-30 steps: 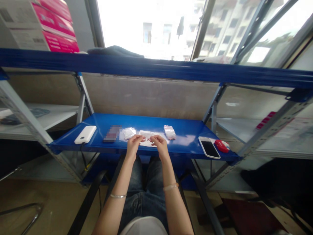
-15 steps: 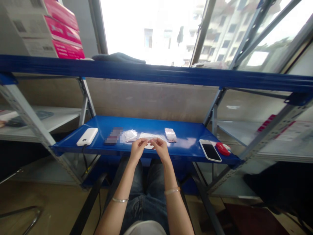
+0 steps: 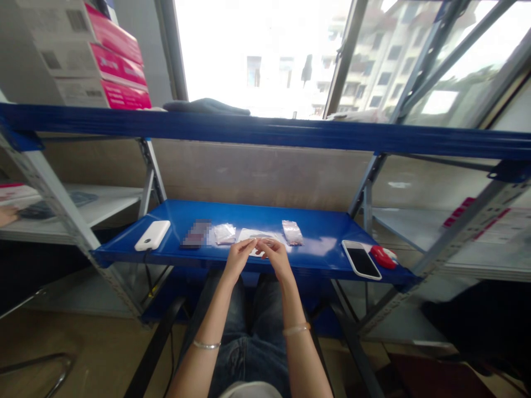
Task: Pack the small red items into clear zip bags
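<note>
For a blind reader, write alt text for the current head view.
Left hand and right hand close together over a white sheet on a blue table; anything held is too small to tell. Two bags flank it; a phone lies farther right.

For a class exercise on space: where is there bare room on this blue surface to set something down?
Bare blue surface lies between the right bag and the phone, and in a strip behind the items, toward the wall. Crowded: the middle, with left hand and right hand at the white sheet beside the left bag; the right corner, by the red object.
</note>
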Available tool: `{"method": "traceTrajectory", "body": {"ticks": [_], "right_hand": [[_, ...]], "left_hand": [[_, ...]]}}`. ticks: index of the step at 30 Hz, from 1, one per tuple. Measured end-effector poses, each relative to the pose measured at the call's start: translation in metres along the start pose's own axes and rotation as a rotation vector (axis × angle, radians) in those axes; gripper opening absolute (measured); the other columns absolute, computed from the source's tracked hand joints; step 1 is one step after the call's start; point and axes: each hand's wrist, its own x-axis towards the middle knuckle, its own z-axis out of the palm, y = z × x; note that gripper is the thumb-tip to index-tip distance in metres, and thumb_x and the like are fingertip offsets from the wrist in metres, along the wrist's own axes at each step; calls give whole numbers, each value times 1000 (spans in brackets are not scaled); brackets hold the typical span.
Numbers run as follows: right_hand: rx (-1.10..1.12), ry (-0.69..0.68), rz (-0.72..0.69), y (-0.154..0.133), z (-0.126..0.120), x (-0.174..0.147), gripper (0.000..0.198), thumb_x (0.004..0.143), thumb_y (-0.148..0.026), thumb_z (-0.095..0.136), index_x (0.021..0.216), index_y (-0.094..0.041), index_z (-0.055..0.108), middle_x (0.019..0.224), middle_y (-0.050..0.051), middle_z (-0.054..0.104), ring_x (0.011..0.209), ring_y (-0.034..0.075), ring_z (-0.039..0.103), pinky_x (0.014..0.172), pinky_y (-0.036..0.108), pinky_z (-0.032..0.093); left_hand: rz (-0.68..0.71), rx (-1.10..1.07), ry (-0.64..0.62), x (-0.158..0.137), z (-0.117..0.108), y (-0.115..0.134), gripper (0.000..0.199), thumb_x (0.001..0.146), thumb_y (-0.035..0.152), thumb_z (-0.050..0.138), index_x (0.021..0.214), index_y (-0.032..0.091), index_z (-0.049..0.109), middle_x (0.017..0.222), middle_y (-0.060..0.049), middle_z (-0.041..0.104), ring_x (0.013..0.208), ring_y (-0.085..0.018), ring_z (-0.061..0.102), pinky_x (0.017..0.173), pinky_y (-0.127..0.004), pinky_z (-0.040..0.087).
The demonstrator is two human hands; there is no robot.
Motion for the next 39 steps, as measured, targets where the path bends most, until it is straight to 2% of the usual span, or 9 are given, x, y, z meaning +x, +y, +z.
{"method": "traceTrajectory", "body": {"ticks": [6, 11, 13, 18, 23, 28, 33, 36, 39], "right_hand": [[0, -38, 0, 2, 2, 2, 18, 70, -35, 61, 63, -18, 63, 53, -2, 56, 52, 13, 54, 49, 22, 38], [-19, -54, 27, 9, 8, 3, 33, 72, -44, 60, 51, -19, 53, 44, -3, 49, 44, 10, 46, 47, 23, 35], [-44, -34, 38, 15, 10, 4, 41, 71, -47, 62, 45, -19, 48, 40, -4, 45, 42, 9, 42, 47, 23, 33], [-133, 34, -9, 30, 18, 11, 50, 67, -54, 64, 39, -20, 40, 36, -5, 40, 40, 8, 35, 46, 23, 30], [-326, 100, -120, 35, 36, 28, 42, 77, -56, 51, 58, -19, 58, 57, 1, 60, 60, 15, 53, 62, 27, 40], [-872, 141, -115, 33, 69, 50, 32, 88, -40, 45, 78, -19, 67, 92, 8, 68, 96, 24, 55, 85, 36, 37], [-1206, -70, 5, 37, 94, 63, 30, 85, -35, 50, 96, -15, 69, 111, 16, 63, 111, 29, 49, 92, 42, 32], [-1261, -175, 54, 38, 96, 65, 35, 83, -40, 52, 100, -13, 68, 117, 18, 60, 116, 32, 46, 94, 46, 31], [-1250, -171, 35, 38, 92, 64, 37, 84, -41, 50, 103, -14, 67, 119, 18, 59, 118, 31, 44, 95, 46, 31]], "left_hand": [[-35, -29, 13, 2, -1, -5, 32, 70, 37, 67, 96, 18, 73, 117, -10, 66, 113, -28, 57, 89, -37, 47], [-16, -83, 46, 5, -6, -8, 28, 70, 36, 67, 91, 19, 74, 138, -8, 49, 120, -28, 51, 91, -35, 46], [-2, -58, 63, 6, -10, -9, 29, 70, 37, 66, 91, 18, 74, 133, -10, 55, 116, -27, 54, 89, -34, 47], [106, 108, 155, 12, -25, -17, 26, 71, 37, 65, 86, 17, 74, 97, -10, 70, 94, -22, 63, 82, -32, 48], [155, 167, 316, 25, -49, -29, 37, 69, 36, 65, 98, 15, 70, 83, -8, 70, 76, -20, 64, 73, -31, 50], [184, 402, 481, 46, -76, -52, 46, 73, 29, 59, 117, 14, 59, 85, -9, 68, 75, -21, 63, 72, -32, 49], [20, 622, 494, 69, -92, -73, 47, 64, 10, 56, 110, 13, 62, 72, -9, 66, 76, -27, 63, 77, -38, 47], [11, 635, 502, 76, -97, -80, 41, 58, 5, 55, 97, 11, 66, 71, -10, 65, 83, -32, 62, 82, -43, 46], [32, 627, 514, 76, -97, -83, 45, 57, 4, 54, 100, 11, 65, 81, -12, 64, 94, -33, 59, 90, -45, 43]]}}
